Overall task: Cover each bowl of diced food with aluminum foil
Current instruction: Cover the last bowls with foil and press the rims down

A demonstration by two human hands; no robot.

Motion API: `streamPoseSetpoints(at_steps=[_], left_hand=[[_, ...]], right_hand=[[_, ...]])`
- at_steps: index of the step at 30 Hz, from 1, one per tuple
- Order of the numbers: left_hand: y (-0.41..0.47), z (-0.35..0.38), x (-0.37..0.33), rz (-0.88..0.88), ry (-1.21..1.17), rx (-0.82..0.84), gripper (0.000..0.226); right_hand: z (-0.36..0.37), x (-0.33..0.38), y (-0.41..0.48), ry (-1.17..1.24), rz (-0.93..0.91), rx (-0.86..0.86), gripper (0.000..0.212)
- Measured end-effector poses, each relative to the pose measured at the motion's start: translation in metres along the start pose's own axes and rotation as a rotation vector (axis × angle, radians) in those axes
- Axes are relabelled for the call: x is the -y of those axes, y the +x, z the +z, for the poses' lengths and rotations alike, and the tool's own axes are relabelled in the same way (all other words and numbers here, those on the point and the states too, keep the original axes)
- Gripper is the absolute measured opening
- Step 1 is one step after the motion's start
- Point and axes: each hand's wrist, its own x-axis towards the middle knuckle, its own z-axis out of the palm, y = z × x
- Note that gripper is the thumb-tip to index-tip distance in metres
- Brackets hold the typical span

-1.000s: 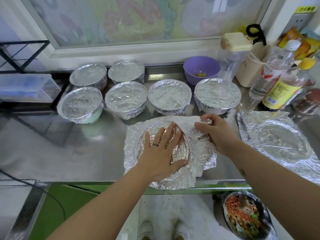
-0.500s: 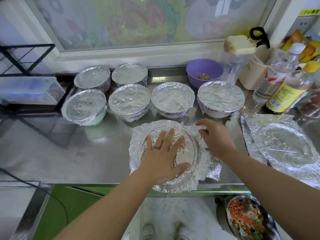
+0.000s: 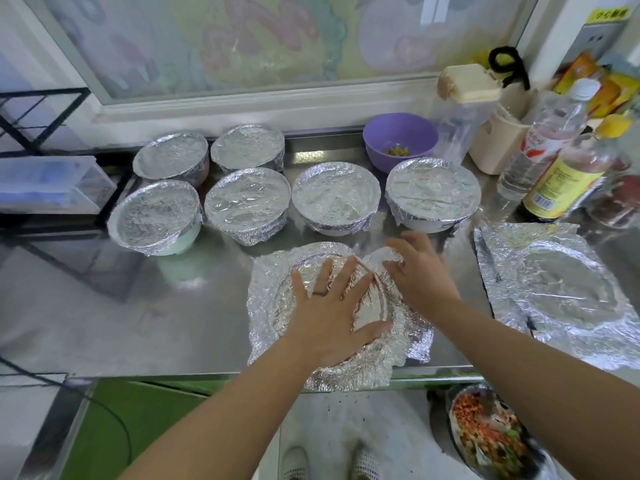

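The left hand [image 3: 332,313] lay flat on top of the foil sheet [image 3: 268,317]. Its fingers were straight and spread wide apart. It pressed the foil down on the bowl under it (only the round rim showed through the foil, and the rest of that bowl was hidden). This bowl sat at the front edge of the metal counter [image 3: 138,306], near the middle. A dark ring [image 3: 319,293] was on one finger of the left hand.

The right hand [image 3: 420,275] was at the far right side of the same foil sheet and touched a raised fold there. It looked blurry, so I could not tell if its fingers pinched the foil or just pushed on it.

Behind the hands stood six covered bowls [image 3: 334,195], each with foil tight over the top. Four were in a row across the middle of the counter. Two more were behind them, by the back edge on the left.

A purple bowl [image 3: 388,147] stood open by the back edge, just behind the covered bowl on the right. It had a little bit of yellow-green food in it.

A second foil sheet [image 3: 568,292] lay flat by the right edge, with a round mark pressed into it. It was near the first sheet but apart from it.

A clear bottle [image 3: 550,140] and a yellow-label bottle [image 3: 564,178] stood in the back right corner.

Below the front edge, on the right, was an open bowl of diced food [image 3: 485,438] with orange and green bits. The right arm hid part of it.
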Motion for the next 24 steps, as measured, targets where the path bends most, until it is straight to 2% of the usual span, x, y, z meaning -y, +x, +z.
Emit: streamPoseSetpoints(at_steps=[3, 5, 8, 11, 19, 24], left_hand=[[-0.003, -0.008, 0.002, -0.005, 0.017, -0.039, 0.093], [-0.005, -0.012, 0.009, -0.030, 0.063, -0.068, 0.095], [-0.008, -0.006, 0.023, -0.058, 0.103, -0.098, 0.092], [-0.008, 0.006, 0.031, -0.078, 0.126, -0.116, 0.088], [-0.006, 0.012, 0.033, -0.114, 0.088, -0.138, 0.092], [-0.004, 0.004, 0.038, -0.122, -0.018, -0.159, 0.089]], right_hand=[[-0.009, 0.024, -0.003, -0.075, -0.124, -0.103, 0.048], [-0.009, 0.045, -0.010, -0.047, -0.241, -0.014, 0.053], [0.012, 0.053, -0.021, -0.091, -0.266, 0.161, 0.068], [0.030, 0.046, -0.023, -0.181, -0.305, 0.220, 0.082], [0.034, 0.042, -0.021, -0.189, -0.314, 0.279, 0.080], [0.027, 0.044, -0.015, -0.173, -0.301, 0.306, 0.079]])
